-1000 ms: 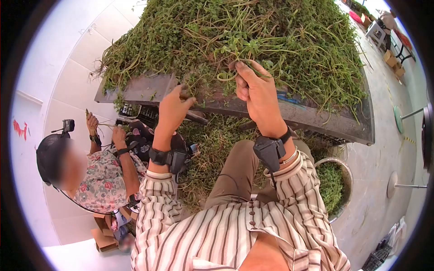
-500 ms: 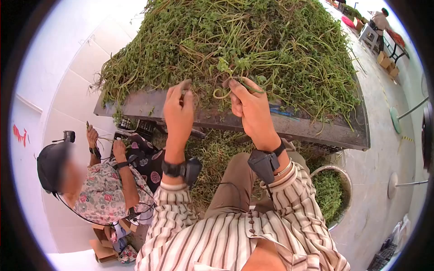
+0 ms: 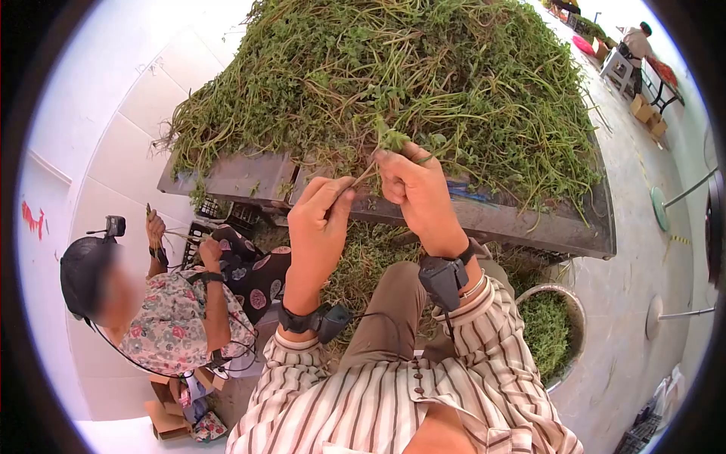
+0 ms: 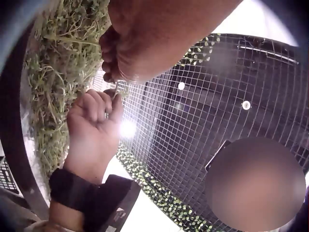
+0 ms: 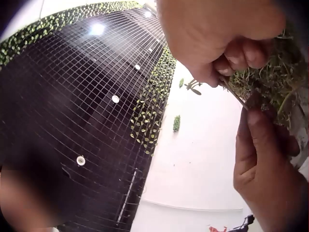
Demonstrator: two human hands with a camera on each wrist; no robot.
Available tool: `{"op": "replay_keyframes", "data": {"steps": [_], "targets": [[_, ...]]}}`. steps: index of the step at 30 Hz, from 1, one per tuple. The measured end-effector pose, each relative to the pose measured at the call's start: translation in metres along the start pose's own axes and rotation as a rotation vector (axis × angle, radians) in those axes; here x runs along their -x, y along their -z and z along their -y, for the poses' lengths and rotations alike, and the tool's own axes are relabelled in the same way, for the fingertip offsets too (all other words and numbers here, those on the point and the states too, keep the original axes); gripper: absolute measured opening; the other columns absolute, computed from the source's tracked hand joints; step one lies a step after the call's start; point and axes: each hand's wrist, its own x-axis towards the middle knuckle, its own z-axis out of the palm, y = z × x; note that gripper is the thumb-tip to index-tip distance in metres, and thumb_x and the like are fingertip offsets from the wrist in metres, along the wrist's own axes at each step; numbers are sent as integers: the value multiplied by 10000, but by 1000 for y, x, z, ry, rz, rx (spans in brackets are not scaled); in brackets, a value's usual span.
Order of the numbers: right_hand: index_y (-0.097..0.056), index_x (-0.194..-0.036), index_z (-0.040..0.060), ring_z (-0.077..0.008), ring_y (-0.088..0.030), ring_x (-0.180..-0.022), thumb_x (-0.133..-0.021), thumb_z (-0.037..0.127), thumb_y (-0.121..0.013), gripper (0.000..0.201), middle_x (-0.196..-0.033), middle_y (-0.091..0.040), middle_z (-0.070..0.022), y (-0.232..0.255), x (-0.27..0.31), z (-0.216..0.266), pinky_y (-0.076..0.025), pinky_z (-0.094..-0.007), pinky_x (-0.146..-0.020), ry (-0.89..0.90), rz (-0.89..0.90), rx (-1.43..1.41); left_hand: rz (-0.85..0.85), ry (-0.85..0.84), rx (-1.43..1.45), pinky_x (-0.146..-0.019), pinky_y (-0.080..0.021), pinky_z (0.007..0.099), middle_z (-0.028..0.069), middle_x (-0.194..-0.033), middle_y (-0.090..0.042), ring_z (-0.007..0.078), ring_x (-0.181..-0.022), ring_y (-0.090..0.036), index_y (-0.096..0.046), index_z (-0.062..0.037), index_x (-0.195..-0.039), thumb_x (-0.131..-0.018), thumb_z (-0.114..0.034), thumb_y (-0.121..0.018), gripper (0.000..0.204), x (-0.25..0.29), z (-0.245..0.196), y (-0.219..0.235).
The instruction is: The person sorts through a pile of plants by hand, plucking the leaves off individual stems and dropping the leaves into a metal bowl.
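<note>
Between my two hands a thin leafy sprig (image 3: 392, 139) is stretched, its green top curling above the right fingers. My left hand (image 3: 319, 231) pinches the lower end of its stem (image 5: 235, 94) between thumb and forefinger. The right hand (image 3: 423, 198) grips the sprig just below the leaves, fingers curled. Both hands are over the front edge of a dark table (image 3: 522, 219), close before a big heap of tangled green plants (image 3: 363, 83). In the right wrist view, the stem runs straight from the right fingertips down to the left ones.
On the left sits another person (image 3: 181, 318) in a flowered shirt, holding stems. Cut greens (image 3: 378, 257) lie under the table. A round tub (image 3: 578, 325) of greens stands at my right. Cardboard boxes (image 3: 168, 416) are at the lower left.
My left hand has moved right and taken hold of the stem's lower end. The right hand has come down slightly, and the looped stem is now drawn straight.
</note>
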Motion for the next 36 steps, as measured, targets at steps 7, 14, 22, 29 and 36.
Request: {"op": "replay_keyframes", "data": {"steps": [7, 14, 22, 29, 36], "targets": [[-533, -786, 31, -20, -378, -574, -822, 78, -581, 76, -647, -455, 54, -6, 2, -16, -308, -207, -492, 112, 73, 315, 63, 215, 83, -571, -436, 257, 111, -773, -595, 175, -596, -532, -610, 16, -996, -826, -58, -606, 185, 5, 0, -3], [-517, -749, -1, -40, -390, -619, -812, 94, -594, 137, -662, -484, 26, -10, 3, -21, -344, -234, -522, 170, 144, 462, 21, 54, -25, -557, -414, 237, 59, -735, -605, 67, -623, -473, -601, 29, -1001, -864, -117, -609, 201, 8, 6, 2], [-514, -798, -37, -92, -399, -560, -805, 116, -616, 184, -604, -471, -61, -17, 10, -15, -360, -283, -494, 249, 115, 893, 81, -50, -332, -544, -412, 326, 179, -705, -539, 342, -575, -451, -570, 25, -890, -886, -116, -539, 144, 12, 4, 5], [-516, -780, 2, -89, -369, -469, -864, 98, -542, 130, -557, -458, -41, -19, 7, -30, -303, -254, -426, 128, 58, 376, 27, -70, -310, -528, -421, 377, 176, -709, -545, 373, -642, -533, -536, -3, -816, -863, -103, -543, 110, 14, 6, 3], [-516, -793, 80, -35, -347, -411, -900, 127, -510, 117, -574, -431, 38, -21, 9, -32, -265, -194, -370, -313, 69, -231, -3, -35, -105, -559, -422, 300, 141, -710, -553, 264, -596, -518, -566, 26, -882, -891, -127, -540, 155, 19, 11, 7]]}}
